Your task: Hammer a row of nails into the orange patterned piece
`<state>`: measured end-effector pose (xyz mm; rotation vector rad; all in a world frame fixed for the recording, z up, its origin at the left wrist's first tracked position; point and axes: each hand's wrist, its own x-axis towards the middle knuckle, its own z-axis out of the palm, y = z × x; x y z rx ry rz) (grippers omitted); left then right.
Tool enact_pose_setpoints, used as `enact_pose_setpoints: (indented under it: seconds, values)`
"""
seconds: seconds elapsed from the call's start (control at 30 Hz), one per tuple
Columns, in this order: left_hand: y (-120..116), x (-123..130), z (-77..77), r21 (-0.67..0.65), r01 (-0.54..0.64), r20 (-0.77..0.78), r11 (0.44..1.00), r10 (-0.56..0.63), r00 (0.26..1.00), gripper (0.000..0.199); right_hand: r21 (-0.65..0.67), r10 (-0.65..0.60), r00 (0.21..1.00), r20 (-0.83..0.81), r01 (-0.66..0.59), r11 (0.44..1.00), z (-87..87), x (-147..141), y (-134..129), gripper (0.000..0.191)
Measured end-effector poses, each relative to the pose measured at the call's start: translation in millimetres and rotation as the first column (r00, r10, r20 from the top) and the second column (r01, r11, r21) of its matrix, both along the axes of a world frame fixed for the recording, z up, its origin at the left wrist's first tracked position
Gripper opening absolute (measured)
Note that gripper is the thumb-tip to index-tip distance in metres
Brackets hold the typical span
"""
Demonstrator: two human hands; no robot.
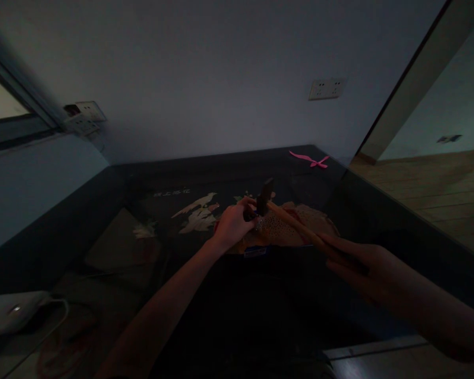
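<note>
My right hand (pixel 359 263) is wrapped round the wooden handle of a hammer (pixel 296 223). The dark hammer head is raised at the handle's far end, close beside the fingers of my left hand (pixel 233 223). Those left fingers are pinched together over a tan sheet (pixel 278 226) covered with many small holes. Something small and dark shows between the thumb and fingers; its kind is too dim to tell. Reddish patches mark the sheet, and a blue-and-white strip (pixel 255 251) shows at its near edge. The sheet lies on a dark, glossy table (pixel 205 176).
A pink ribbon-like strip (pixel 310 159) lies at the table's far right corner. A white power strip (pixel 13 310) with a cable is at the lower left. Wall sockets (pixel 327 89) are above the table. A pale bird picture (pixel 197 210) decorates the tabletop.
</note>
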<state>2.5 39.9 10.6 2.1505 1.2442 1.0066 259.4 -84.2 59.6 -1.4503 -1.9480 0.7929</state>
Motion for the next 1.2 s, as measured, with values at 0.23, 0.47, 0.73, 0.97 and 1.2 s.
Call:
enact_pose_setpoints:
  seconds: [0.23,0.47,0.73,0.97,1.2]
  values:
    - [1,0,-1.5,0.004,0.004,-0.004,1.0,-0.004,1.0,0.026,0.064,0.037,0.999,0.013,-0.037,0.997,-5.4,7,-1,0.049]
    - [1,0,-0.1,-0.024,0.004,-0.002,1.0,-0.004,1.0,0.027,0.052,0.064,0.998,0.007,-0.064,0.997,-2.4,2,0,0.047]
    - [1,-1,-2.8,0.002,0.011,-0.001,1.0,-0.011,1.0,0.03,-0.01,0.047,0.998,-0.047,-0.048,0.999,-6.5,5,1,0.048]
    - [2,-2,-6.8,0.012,0.018,0.025,1.0,-0.018,1.0,0.028,0.005,0.016,0.997,-0.071,-0.015,1.0,-4.3,3,-1,0.048]
    - [1,-2,-5.8,0.03,0.012,-0.002,0.999,-0.012,1.0,0.031,-0.183,-0.043,0.997,-0.071,0.029,0.983,1.6,-4,-3,0.056]
